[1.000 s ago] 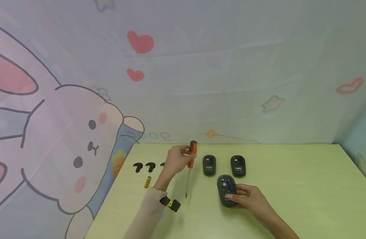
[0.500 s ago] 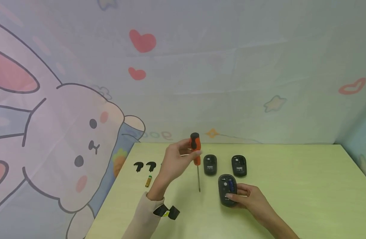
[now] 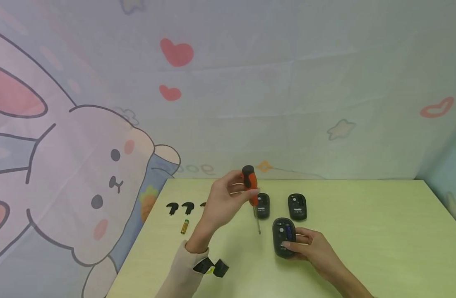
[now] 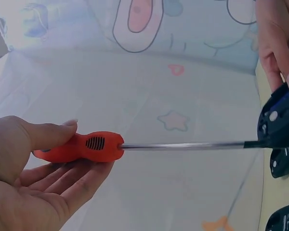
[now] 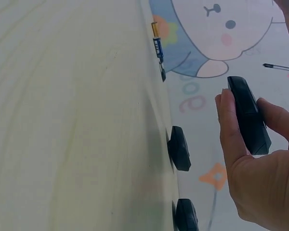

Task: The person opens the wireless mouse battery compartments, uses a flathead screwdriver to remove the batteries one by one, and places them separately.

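My left hand (image 3: 225, 203) grips the red-and-black handle of a screwdriver (image 3: 251, 182), held upright with its tip down and left of the held mouse. In the left wrist view, the thumb and fingers wrap the back of the screwdriver handle (image 4: 101, 147), and the long metal shaft extends toward the mouse. My right hand (image 3: 314, 249) pinches a black computer mouse (image 3: 278, 244) by its side, thumb on its underside, which faces up. A blue battery (image 3: 289, 231) lies in the slot of that mouse. From the right wrist, the held mouse (image 5: 249, 115) appears edge-on, raised off the table.
Two more black mice, one partly behind the screwdriver (image 3: 264, 210) and another to its right (image 3: 297, 207), lie underside up at the back of the table (image 3: 362, 223). Small black curved pieces (image 3: 188, 207) and a loose battery (image 3: 185, 227) lie at left. A printed cloth (image 3: 306, 82) stands behind.
My left hand has moved right with the screwdriver, raising it and bringing its tip closer to the held mouse. The right hand and its mouse have stayed nearly in place.
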`<state>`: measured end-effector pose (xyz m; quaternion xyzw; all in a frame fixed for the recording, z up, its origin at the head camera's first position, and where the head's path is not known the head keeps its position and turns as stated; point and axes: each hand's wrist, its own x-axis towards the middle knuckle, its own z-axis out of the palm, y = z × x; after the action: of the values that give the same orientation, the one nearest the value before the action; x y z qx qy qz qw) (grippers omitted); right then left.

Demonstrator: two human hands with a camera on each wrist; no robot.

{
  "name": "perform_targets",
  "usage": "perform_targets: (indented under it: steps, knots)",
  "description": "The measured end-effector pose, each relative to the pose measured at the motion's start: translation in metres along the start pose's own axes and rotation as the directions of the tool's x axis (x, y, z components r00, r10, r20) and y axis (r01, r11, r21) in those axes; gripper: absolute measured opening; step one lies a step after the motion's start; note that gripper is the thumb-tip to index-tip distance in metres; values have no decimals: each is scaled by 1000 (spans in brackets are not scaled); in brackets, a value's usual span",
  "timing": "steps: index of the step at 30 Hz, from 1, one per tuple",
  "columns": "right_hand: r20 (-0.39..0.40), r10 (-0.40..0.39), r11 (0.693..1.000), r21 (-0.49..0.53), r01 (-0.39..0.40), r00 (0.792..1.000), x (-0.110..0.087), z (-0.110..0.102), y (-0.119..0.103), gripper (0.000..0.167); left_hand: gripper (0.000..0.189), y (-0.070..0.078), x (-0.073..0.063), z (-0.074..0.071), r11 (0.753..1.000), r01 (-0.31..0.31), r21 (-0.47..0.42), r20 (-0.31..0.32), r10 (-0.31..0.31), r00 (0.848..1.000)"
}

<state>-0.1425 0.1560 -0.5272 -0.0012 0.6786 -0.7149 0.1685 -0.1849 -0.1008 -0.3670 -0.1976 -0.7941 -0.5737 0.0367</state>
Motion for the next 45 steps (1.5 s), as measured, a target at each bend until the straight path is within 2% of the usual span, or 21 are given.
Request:
perform_targets:
  steps: [4,9,17,23,27,31,34,41,45]
  knots:
    - [11,-10,1000,5,10,1000,-1,-1,0,76,41,5,-1,4,998,-40,-48,-3,39,999]
    - [26,-28,1000,11,27,999,-1,-2,0,76,41,10,-3,13,991,-117,-72,-2,117,993]
    - [40,-28,1000,-1,28,999,-1,-1,1,75,35,6,-7,30,960,-239,-146,-15,240,971]
    - [61,-57,998,28,55,996,-4,-1,-2,72,35,-1,-11,40,923,-342,-176,30,353,935]
    - [56,-64,997,35,62,996,-6,-3,-3,71,35,1,-12,42,894,-420,-155,31,430,902]
    - [54,-67,997,32,65,996,-7,-3,-5,72,37,3,-14,44,853,-503,-138,24,510,860]
    - [65,-68,997,28,66,996,-6,-3,-5,73,38,2,-18,47,834,-541,-111,19,546,838]
    - [78,-65,998,32,62,995,-6,-4,-5,71,39,-6,-26,54,834,-545,-89,37,550,835]
    - [92,-72,997,31,69,993,-7,-4,-4,69,41,-9,-29,57,813,-579,-68,37,582,812]
